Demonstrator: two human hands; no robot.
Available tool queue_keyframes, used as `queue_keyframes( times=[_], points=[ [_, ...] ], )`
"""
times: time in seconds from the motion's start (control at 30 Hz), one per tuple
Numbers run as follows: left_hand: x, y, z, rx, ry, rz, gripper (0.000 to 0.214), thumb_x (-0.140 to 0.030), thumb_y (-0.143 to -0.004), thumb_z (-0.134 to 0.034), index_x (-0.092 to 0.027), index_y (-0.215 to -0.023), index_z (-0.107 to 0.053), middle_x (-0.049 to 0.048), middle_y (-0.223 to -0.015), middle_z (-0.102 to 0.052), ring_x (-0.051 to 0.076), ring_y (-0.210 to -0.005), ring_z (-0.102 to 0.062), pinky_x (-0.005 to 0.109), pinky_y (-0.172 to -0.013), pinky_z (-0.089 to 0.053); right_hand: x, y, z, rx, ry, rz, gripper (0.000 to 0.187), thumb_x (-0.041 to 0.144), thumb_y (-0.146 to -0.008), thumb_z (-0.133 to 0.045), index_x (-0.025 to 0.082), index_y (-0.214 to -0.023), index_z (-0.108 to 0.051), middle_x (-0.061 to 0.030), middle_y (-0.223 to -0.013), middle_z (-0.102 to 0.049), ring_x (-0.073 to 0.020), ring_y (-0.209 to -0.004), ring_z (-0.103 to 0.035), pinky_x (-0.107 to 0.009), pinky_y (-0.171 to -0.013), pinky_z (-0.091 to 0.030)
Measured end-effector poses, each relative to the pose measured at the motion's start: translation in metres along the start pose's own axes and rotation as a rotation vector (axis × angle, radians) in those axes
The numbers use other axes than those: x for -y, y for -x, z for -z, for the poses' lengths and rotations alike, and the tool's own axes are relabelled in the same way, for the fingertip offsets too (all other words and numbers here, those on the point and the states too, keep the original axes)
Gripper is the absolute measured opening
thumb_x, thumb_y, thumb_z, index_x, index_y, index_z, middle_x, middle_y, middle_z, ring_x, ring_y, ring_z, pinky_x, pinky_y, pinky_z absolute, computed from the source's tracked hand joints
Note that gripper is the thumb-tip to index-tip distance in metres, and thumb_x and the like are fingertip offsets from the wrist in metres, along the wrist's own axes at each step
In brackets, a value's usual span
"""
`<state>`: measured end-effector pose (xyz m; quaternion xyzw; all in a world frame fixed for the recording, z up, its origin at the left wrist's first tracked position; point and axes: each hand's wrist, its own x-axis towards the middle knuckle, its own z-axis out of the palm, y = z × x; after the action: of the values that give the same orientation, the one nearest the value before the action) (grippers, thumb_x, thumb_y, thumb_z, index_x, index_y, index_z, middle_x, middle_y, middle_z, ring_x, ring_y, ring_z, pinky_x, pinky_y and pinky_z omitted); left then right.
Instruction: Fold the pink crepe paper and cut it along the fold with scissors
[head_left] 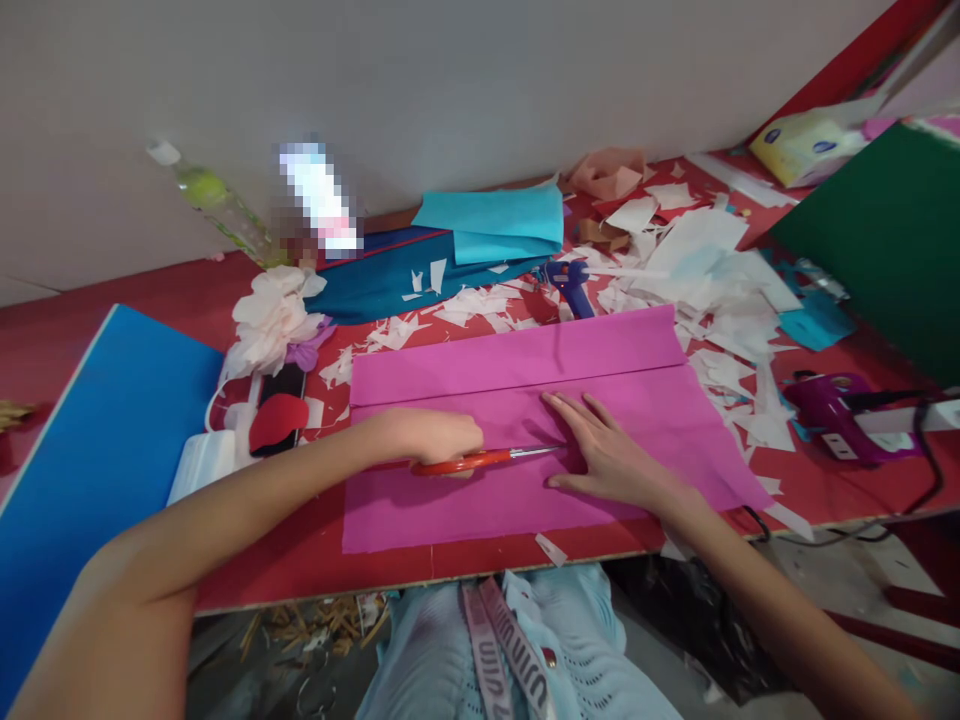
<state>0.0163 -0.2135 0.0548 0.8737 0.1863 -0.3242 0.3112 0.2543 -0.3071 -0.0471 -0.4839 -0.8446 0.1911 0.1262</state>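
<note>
gripping red-handled scissors (pixel 480 461) in left hand (pixel 435 437), hand closed round handles, blades lying low over pink paper sheet (pixel 517 360), tips just short of right hand (pixel 607 462). right hand open, spread flat, pressing sheet, holding nothing. head view: sheet folded, long axis running left-right across red table (pixel 262 550), lying under both hands, right hand nearer its middle. paper scraps (pixel 720 240), blue glue gun (pixel 570 285) beyond.
</note>
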Motion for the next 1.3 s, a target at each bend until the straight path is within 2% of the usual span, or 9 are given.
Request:
queue_keyframes(
  times=[0.2,0.43,0.67,1.13,1.3],
  points=[
    [-0.004,0.001,0.003,0.139,0.044,0.028,0.014,-0.018,-0.072,-0.053,-0.016,-0.059,-0.058,0.0012,-0.054,-0.053,0.012,-0.045,-0.041,0.026,-0.041,-0.027,-0.011,0.015,0.003,-0.017,0.072,-0.012,0.096,0.051,-0.083,-0.056,0.016,-0.149,0.005,-0.0171,-0.15,-0.029,-0.0306,-0.138,-0.029,-0.053,-0.113,-0.021],
    [-0.006,-0.003,0.008,0.153,-0.005,0.013,0.015,-0.02,-0.075,-0.051,-0.015,-0.065,-0.061,0.0033,-0.06,-0.057,0.014,-0.047,-0.043,0.028,-0.043,-0.028,-0.013,0.018,0.0,-0.026,0.083,-0.036,0.097,0.051,-0.082,-0.056,0.015,-0.149,0.003,-0.0173,-0.15,-0.03,-0.0306,-0.136,-0.032,-0.053,-0.113,-0.021],
    [-0.006,0.001,0.008,0.19,-0.069,0.081,0.022,-0.024,-0.079,-0.047,-0.012,-0.08,-0.065,0.0092,-0.076,-0.066,0.015,-0.052,-0.048,0.028,-0.047,-0.031,-0.013,0.017,0.001,-0.013,0.092,-0.052,0.098,0.053,-0.081,-0.056,0.015,-0.149,0.004,-0.0177,-0.15,-0.03,-0.0298,-0.137,-0.03,-0.052,-0.114,-0.021],
    [-0.009,-0.014,0.01,0.099,-0.137,-0.035,0.022,-0.02,-0.08,-0.046,-0.013,-0.067,-0.062,0.0054,-0.06,-0.059,0.013,-0.044,-0.04,0.028,-0.043,-0.027,-0.012,0.017,0.001,-0.03,0.057,-0.045,0.098,0.05,-0.081,-0.057,0.016,-0.149,0.004,-0.0169,-0.15,-0.03,-0.0318,-0.136,-0.032,-0.054,-0.113,-0.021],
    [-0.01,-0.012,0.011,0.095,-0.089,-0.029,0.021,-0.015,-0.076,-0.05,-0.014,-0.056,-0.056,0.0006,-0.048,-0.048,0.01,-0.041,-0.035,0.027,-0.042,-0.024,-0.011,0.017,0.002,-0.03,0.061,-0.048,0.098,0.05,-0.08,-0.058,0.015,-0.149,0.003,-0.0171,-0.149,-0.031,-0.0315,-0.137,-0.031,-0.053,-0.113,-0.021]
  ],
)
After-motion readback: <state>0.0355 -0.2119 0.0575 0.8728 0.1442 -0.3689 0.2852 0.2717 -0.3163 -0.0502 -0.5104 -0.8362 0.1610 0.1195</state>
